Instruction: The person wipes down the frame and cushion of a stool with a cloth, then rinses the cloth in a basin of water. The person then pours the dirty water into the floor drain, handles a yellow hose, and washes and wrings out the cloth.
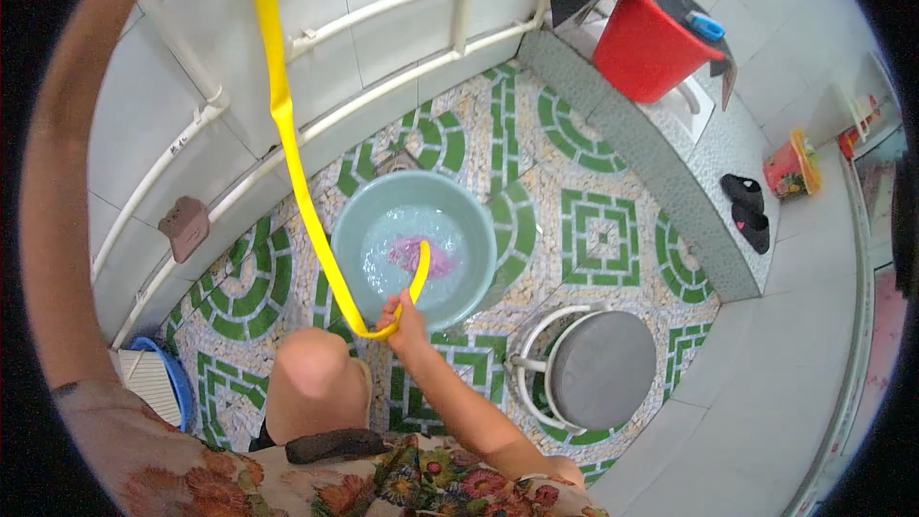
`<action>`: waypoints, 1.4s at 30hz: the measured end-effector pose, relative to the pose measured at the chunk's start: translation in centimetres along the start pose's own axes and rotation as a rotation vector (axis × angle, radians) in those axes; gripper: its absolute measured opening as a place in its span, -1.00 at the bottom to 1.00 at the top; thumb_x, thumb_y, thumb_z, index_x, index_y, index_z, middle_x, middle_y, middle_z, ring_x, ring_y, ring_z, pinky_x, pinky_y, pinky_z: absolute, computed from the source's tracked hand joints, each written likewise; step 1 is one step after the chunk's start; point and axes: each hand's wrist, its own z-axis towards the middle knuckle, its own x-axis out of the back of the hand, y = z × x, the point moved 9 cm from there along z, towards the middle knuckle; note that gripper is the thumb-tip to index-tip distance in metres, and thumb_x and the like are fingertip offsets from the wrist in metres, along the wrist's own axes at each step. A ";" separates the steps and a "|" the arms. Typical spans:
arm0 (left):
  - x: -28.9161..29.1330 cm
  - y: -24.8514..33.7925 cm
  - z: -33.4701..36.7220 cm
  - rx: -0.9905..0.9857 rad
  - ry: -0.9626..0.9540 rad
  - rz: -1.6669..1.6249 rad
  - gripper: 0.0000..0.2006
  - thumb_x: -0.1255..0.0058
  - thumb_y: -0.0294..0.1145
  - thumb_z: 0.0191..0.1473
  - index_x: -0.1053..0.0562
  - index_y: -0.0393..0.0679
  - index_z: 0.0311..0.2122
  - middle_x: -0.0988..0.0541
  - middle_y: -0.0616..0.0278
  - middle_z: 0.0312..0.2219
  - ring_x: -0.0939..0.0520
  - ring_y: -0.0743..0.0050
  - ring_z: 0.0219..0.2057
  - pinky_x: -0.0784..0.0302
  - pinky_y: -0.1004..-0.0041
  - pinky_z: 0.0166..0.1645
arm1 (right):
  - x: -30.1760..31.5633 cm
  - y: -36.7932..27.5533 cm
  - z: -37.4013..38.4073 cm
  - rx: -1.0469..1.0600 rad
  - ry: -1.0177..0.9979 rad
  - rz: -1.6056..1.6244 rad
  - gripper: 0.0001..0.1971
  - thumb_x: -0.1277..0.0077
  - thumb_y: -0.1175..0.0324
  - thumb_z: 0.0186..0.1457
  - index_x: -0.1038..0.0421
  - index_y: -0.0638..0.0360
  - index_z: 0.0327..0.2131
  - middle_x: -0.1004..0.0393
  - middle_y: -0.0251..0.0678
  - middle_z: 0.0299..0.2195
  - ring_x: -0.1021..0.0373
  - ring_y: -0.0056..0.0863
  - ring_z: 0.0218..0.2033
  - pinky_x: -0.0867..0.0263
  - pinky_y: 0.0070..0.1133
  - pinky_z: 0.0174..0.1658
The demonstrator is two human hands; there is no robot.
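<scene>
A flat yellow hose (304, 193) comes down from the top edge and bends upward near the floor. Close to its end, my right hand (409, 324) is closed around it. The hose's end points into a round grey-green basin (481, 263) on the floor, over a pink-purple item (442, 259) lying in water. What that item is I cannot make out. White froth or rippling shows on the water. My left arm (72, 182) reaches up along the left edge, and its hand is outside the picture.
A round grey-topped stool (603, 370) stands right of the basin. On the raised ledge are a red bucket (643, 46), black slippers (747, 211) and a pink container (787, 172). White pipes (378, 103) run along the wall. A blue tub (177, 378) sits lower left.
</scene>
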 end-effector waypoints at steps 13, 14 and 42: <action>-6.1 22.8 -46.0 -1.209 -0.610 -1.163 -0.43 -0.11 0.02 -0.18 -0.30 -0.18 -0.14 -0.41 0.03 -0.36 -0.44 -0.02 -0.29 -0.34 0.11 -0.20 | -3.9 -6.2 -1.2 -0.014 -0.159 0.220 -0.73 0.23 0.09 0.16 -0.23 0.06 -0.43 -0.21 -0.48 -0.64 -0.11 -0.65 -0.70 -0.14 -0.68 -0.63; -7.5 23.6 -48.2 -1.196 -0.649 -1.138 -0.55 -0.05 -0.06 -0.11 -0.30 -0.16 -0.18 -0.41 0.05 -0.40 -0.45 -0.01 -0.35 -0.35 0.11 -0.26 | -4.3 -7.0 -2.2 0.043 -0.148 0.232 -0.73 0.24 0.08 0.16 -0.23 0.06 -0.42 -0.22 -0.46 -0.63 -0.11 -0.67 -0.70 -0.13 -0.74 -0.64; -5.0 -13.0 -3.6 0.211 -0.261 -1.073 -0.54 0.23 0.10 0.08 -0.42 -0.15 -0.30 -0.36 0.30 -0.68 -0.37 0.52 -0.75 -0.37 0.47 -0.69 | -4.6 -11.2 -2.4 0.118 -0.380 0.001 -0.82 0.16 0.31 0.11 -0.38 0.14 -0.29 -0.50 -0.39 -0.36 -0.44 -0.56 -0.32 -0.35 -0.45 -0.24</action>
